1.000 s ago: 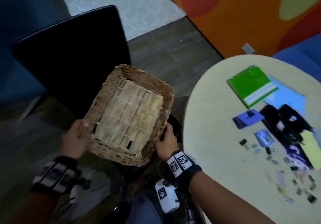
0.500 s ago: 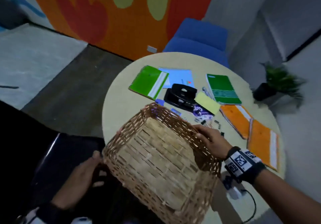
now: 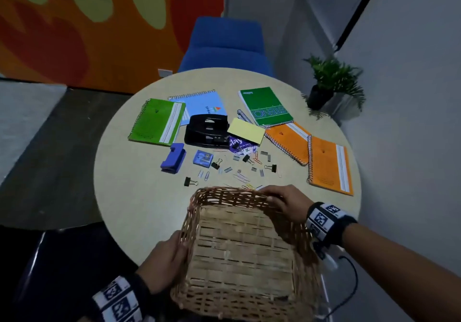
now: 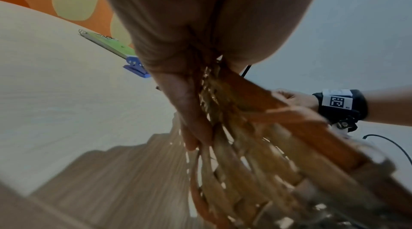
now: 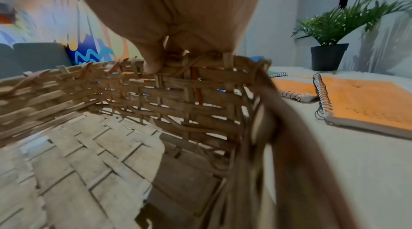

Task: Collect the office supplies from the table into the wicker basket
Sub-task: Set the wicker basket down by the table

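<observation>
I hold the empty wicker basket (image 3: pixel 224 194) over the near edge of the round table (image 3: pixel 129 197). My left hand (image 3: pixel 167 259) grips its left wall, and my right hand (image 3: pixel 282 202) curls over the far right rim, thumb (image 5: pixel 153 63) inside. Beyond the basket lie a green notebook (image 3: pixel 157 122), a blue spiral notebook (image 3: pixel 202 104), a green steno pad (image 3: pixel 265 107), two orange notebooks (image 3: pixel 329 164), a black hole punch (image 3: pixel 207 132), a yellow note pad (image 3: pixel 245 130), a small purple punch (image 3: pixel 173 158), a blue clip box (image 3: pixel 203 158) and several scattered clips and staples (image 3: pixel 239 169).
A blue chair (image 3: pixel 224 44) stands behind the table against the orange mural wall. A potted plant (image 3: pixel 331 82) sits at the far right by the grey wall. A black chair (image 3: pixel 50 271) is at my lower left. A cable (image 3: pixel 349 279) hangs from my right wrist.
Both hands have carried the basket from above the black chair to the table's near edge. My view has swung round onto the table.
</observation>
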`<action>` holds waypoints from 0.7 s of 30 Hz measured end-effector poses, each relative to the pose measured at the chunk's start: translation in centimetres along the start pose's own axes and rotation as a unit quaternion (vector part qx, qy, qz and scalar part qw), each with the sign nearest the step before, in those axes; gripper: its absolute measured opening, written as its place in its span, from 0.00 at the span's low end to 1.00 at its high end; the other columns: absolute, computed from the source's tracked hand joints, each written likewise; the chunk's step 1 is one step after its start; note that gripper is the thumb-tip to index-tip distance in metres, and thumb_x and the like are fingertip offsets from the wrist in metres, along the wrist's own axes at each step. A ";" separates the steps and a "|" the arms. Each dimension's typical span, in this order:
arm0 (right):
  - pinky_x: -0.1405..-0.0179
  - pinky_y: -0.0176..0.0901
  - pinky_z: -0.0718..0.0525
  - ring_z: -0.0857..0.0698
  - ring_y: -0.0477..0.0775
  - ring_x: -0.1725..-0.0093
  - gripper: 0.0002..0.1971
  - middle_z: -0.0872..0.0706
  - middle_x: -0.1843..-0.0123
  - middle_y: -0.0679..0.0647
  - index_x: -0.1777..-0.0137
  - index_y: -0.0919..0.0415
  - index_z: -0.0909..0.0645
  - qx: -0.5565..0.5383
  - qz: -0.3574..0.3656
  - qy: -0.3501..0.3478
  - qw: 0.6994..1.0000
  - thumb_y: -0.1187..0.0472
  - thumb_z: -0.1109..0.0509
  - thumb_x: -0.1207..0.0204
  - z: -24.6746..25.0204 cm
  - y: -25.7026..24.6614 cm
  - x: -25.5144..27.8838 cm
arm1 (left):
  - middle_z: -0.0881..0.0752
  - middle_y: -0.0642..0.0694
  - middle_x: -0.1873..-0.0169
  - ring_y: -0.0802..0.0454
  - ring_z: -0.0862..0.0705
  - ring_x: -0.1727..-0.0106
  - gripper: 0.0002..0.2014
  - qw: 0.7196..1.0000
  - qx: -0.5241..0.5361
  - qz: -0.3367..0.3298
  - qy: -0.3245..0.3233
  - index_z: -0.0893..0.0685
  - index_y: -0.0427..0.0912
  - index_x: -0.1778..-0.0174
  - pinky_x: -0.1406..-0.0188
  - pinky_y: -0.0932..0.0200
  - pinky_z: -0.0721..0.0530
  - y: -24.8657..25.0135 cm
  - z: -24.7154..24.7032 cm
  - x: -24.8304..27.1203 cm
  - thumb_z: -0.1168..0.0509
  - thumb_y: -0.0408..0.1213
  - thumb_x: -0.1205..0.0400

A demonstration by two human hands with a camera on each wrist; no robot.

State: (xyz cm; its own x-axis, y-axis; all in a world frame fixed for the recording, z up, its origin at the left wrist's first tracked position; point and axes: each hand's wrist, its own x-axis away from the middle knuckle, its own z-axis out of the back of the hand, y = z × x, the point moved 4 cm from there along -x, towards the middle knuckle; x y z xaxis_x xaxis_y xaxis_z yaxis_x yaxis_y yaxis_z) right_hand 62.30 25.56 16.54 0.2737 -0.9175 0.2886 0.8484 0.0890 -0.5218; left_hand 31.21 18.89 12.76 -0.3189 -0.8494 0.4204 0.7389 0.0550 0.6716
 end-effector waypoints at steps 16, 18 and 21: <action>0.38 0.47 0.20 0.17 0.49 0.40 0.19 0.17 0.32 0.51 0.29 0.49 0.24 -0.107 -0.091 0.076 0.987 0.56 0.35 0.19 4.8 6.9 0.3 | 0.16 0.54 0.46 0.57 0.15 0.48 0.25 0.996 -0.062 -0.027 0.063 0.27 0.50 0.33 0.48 0.54 0.15 5.4 6.4 -3.4 0.38 0.56 0.24; 0.39 0.52 0.17 0.16 0.55 0.41 0.17 0.17 0.33 0.57 0.32 0.54 0.22 -0.202 -0.179 0.162 0.949 0.59 0.32 0.21 7.4 11.2 2.1 | 0.18 0.57 0.47 0.58 0.16 0.47 0.21 0.991 -0.061 -0.081 0.085 0.24 0.51 0.36 0.49 0.57 0.16 10.4 7.0 -6.0 0.38 0.54 0.22; 0.34 0.54 0.22 0.20 0.63 0.33 0.23 0.23 0.26 0.62 0.26 0.61 0.28 -0.239 -0.342 0.233 0.878 0.60 0.32 0.21 9.5 17.2 4.4 | 0.16 0.54 0.50 0.59 0.16 0.49 0.13 0.990 -0.030 -0.136 0.000 0.20 0.48 0.41 0.49 0.61 0.16 19.5 3.6 -11.6 0.38 0.49 0.18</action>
State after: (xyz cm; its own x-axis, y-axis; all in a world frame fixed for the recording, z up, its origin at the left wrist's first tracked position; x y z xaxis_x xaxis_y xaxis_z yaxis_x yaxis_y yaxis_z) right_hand 82.38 26.75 16.42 -0.5356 -0.7616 0.3647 0.4239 -0.6160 -0.6639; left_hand 47.19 31.71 23.17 -0.5102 -0.8289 0.2295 0.6606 -0.2068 0.7217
